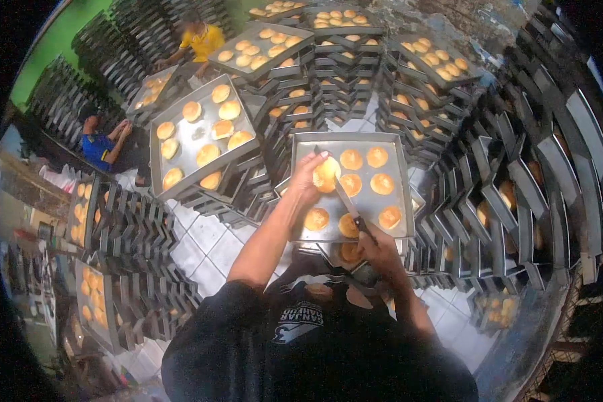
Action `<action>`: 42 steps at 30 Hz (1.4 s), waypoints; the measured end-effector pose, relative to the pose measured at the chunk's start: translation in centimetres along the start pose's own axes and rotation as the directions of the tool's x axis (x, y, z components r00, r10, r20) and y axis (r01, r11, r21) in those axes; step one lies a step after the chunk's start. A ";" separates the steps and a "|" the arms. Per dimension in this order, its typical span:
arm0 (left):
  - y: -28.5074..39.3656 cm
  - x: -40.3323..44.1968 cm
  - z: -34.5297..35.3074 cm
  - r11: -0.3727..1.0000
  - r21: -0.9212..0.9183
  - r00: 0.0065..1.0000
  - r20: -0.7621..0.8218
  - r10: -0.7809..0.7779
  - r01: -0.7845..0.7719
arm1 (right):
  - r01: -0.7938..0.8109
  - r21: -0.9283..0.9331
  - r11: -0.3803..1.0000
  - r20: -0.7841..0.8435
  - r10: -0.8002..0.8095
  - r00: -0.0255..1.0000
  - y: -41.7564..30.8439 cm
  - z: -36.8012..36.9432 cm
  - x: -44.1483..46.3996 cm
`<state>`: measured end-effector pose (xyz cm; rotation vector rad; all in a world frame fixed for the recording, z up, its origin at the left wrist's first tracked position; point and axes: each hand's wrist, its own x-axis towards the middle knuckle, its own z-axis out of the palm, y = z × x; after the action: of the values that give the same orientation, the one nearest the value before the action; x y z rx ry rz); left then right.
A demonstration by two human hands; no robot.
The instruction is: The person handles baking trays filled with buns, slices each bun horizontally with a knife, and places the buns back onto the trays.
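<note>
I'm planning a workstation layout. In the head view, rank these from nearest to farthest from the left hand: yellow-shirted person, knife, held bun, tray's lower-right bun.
1. Held bun: in the left hand.
2. Knife: just right.
3. Lower-right bun: tray's near corner.
4. Yellow-shirted person: background, left.

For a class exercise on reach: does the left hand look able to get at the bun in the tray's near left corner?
Probably yes: that bun lies uncovered, close to the left hand, though its grip holds another bun, which would likely need putting down.
</note>
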<state>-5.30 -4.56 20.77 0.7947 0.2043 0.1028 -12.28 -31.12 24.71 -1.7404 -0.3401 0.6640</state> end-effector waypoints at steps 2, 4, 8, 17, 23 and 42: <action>-2.7 -0.3 0.9 0.994 -0.005 0.994 0.004 -0.113 0.113 | 0.352 -0.239 0.905 -0.062 -0.376 0.924 5.6 0.0 3.4; -4.9 0.4 0.1 0.989 0.065 0.991 0.014 -0.131 0.130 | 0.185 -0.170 0.968 -0.053 -0.196 0.979 1.9 0.0 5.0; -3.4 2.2 -1.2 0.996 -0.004 0.994 -0.061 -0.090 0.090 | 0.248 -0.276 0.929 -0.076 -0.279 0.957 3.2 0.0 4.7; -6.4 3.2 -4.2 0.982 -0.034 0.944 -0.271 -0.188 0.186 | 0.056 -0.217 0.975 0.007 -0.056 0.998 8.8 2.5 9.8; -4.0 8.0 -7.3 0.990 0.023 0.902 -0.414 -0.118 0.140 | -0.089 -0.361 0.928 -0.055 0.074 0.996 12.2 4.1 9.4; -25.5 18.3 -16.8 0.733 0.680 0.999 -0.030 0.012 0.012 | -0.307 0.079 0.948 -0.400 0.312 0.862 16.0 3.7 -3.8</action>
<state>9.17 -7.55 -11.65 1.5386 0.2785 0.0369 -19.40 -34.68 9.86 -1.8879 0.2423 0.5059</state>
